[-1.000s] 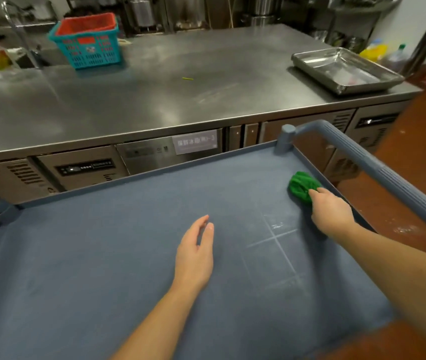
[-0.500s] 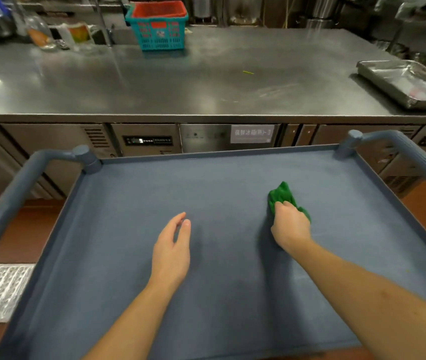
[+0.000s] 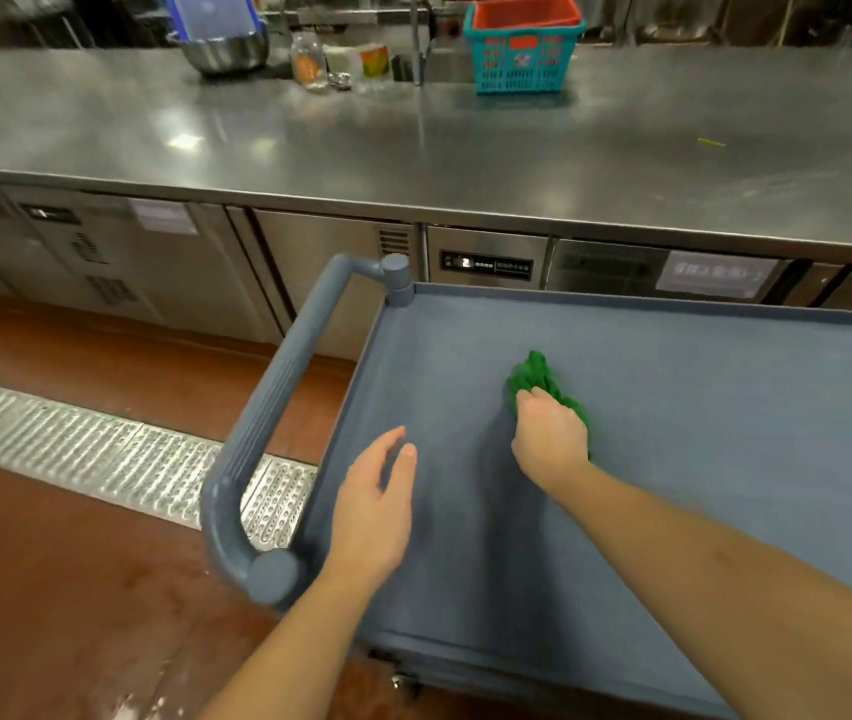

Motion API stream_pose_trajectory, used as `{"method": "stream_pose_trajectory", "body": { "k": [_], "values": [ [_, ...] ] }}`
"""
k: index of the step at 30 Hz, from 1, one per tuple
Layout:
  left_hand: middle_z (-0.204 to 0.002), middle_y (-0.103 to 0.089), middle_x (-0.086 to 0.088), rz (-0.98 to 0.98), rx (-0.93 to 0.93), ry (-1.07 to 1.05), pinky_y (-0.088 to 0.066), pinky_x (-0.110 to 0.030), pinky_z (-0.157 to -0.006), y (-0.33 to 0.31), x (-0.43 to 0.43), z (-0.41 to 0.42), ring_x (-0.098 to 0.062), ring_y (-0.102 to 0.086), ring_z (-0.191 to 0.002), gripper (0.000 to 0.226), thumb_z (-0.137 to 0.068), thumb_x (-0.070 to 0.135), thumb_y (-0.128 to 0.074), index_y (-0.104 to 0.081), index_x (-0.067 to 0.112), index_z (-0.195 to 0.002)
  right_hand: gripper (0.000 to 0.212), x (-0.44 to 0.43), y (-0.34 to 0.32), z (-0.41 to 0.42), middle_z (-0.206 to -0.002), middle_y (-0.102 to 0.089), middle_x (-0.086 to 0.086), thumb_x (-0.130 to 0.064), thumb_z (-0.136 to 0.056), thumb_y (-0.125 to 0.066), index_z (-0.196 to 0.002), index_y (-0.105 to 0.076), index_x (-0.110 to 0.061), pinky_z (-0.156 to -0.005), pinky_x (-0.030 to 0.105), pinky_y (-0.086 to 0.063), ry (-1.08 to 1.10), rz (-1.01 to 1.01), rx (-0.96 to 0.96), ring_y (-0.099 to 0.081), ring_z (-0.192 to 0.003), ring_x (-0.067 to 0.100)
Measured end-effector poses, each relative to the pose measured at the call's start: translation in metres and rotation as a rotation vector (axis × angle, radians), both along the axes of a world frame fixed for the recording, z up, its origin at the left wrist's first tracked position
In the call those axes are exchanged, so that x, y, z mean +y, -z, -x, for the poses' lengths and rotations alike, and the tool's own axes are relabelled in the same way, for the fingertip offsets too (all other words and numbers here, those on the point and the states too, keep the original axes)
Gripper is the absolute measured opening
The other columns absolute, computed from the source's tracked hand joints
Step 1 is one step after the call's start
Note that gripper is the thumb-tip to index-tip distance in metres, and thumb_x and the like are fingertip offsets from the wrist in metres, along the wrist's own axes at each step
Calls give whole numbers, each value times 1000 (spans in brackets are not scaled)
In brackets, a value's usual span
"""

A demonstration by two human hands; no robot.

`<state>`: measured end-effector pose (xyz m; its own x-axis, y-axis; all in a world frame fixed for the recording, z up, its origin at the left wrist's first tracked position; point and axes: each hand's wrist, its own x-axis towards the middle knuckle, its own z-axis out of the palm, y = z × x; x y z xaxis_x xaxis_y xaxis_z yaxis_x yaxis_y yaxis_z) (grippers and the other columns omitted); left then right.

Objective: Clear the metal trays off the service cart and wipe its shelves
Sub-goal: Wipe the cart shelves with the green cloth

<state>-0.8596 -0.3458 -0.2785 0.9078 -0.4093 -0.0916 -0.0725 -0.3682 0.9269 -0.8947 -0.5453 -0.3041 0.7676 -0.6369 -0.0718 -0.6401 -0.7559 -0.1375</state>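
The grey-blue service cart's top shelf (image 3: pixel 699 407) fills the lower right of the view, with nothing on it but my hands. My right hand (image 3: pixel 548 439) presses a bunched green cloth (image 3: pixel 535 379) onto the shelf near its left half. My left hand (image 3: pixel 377 506) rests flat on the shelf close to the left rim, fingers apart, holding nothing. No metal tray is in view.
The cart's curved handle (image 3: pixel 278 413) juts out at left over the red floor and a metal drain grate (image 3: pixel 75 449). Behind the cart runs a long steel counter (image 3: pixel 413 148) carrying a teal basket (image 3: pixel 522 49), a steel bowl (image 3: pixel 223 52) and jars.
My right hand has swept the green cloth leftward across the shelf, from its right corner to its left half. My view has swung left, so the metal tray on the counter has left the frame.
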Motion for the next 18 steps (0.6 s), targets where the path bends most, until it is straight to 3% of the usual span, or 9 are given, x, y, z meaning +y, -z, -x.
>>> {"method": "stream_pose_trajectory", "body": {
  "k": [5, 9, 13, 18],
  "values": [
    [-132, -54, 13, -14, -40, -26, -34, -28, -110, 10, 35, -17, -3, -46, -125, 35, -97, 35, -49, -55, 28, -130, 28, 70, 2, -38, -121, -56, 7, -2, -88, -47, -114, -53, -11, -89, 35, -45, -195, -4, -43, -57, -112, 27],
    [-130, -53, 11, 14, -119, -94, -34, -24, -106, 12, 36, -15, -5, -46, -124, 32, -97, 30, -51, -56, 24, -129, 47, 108, 5, -36, -142, -45, 8, -4, -89, -52, -135, -45, -11, -105, 36, -39, -449, -106, -7, -45, -130, 27],
    [-132, -49, 11, 21, -107, -91, -33, -22, -102, 6, 13, 1, -4, -44, -124, 33, -98, 30, -48, -55, 26, -130, 60, 102, -6, -3, -155, -30, -1, -5, -94, -45, -150, -28, -17, -106, 34, -34, -685, -174, 48, -34, -137, 24],
    [-132, -49, 8, 32, -44, 10, -36, -28, -106, 8, -38, 53, -8, -45, -124, 34, -99, 33, -46, -54, 25, -131, 60, 59, -9, 64, -160, -17, -3, -5, -96, -42, -152, -23, -15, -111, 32, -28, -712, -113, 131, -19, -146, 20]
  ]
}}
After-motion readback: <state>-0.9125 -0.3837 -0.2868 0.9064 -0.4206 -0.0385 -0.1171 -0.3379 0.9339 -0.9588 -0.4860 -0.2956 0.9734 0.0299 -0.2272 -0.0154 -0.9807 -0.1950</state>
